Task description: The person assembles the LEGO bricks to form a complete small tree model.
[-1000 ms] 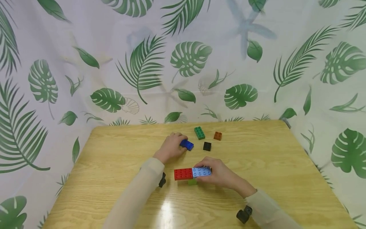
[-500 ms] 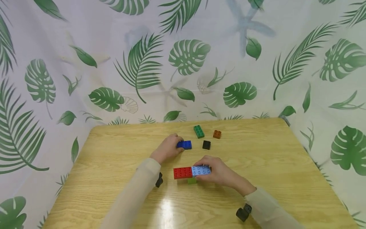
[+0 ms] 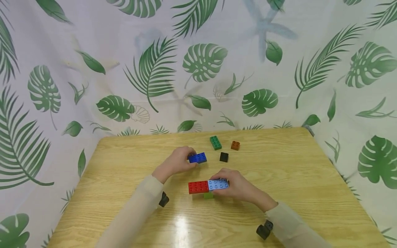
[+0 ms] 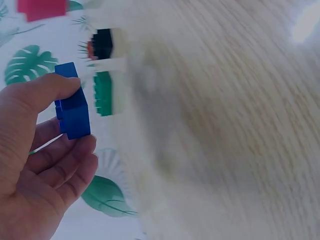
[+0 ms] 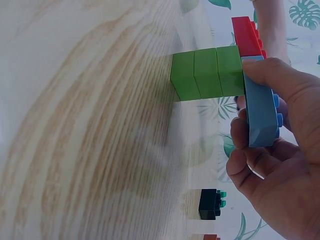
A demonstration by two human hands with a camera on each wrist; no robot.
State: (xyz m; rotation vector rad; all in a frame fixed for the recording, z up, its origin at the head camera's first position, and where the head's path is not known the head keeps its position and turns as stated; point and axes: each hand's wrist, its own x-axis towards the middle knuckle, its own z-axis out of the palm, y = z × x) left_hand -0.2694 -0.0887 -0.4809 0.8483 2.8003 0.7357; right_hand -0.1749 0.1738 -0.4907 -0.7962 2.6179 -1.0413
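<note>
Left fingers (image 4: 52,89) pinch a blue oblong plastic brick (image 4: 77,115), right fingers (image 5: 274,74) a pale-blue oblong one (image 5: 260,115). Mid-build, joining apparently needs alignment.

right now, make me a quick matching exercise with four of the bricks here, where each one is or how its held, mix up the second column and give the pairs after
Column one
1. dark blue brick
2. light blue brick
3. light green bricks
4. black brick

Column two
a. loose on the table
b. gripped by the right hand
c. joined in a stack of three
d. pinched by the left hand

Pairs: 1-d, 2-b, 3-c, 4-a
</note>
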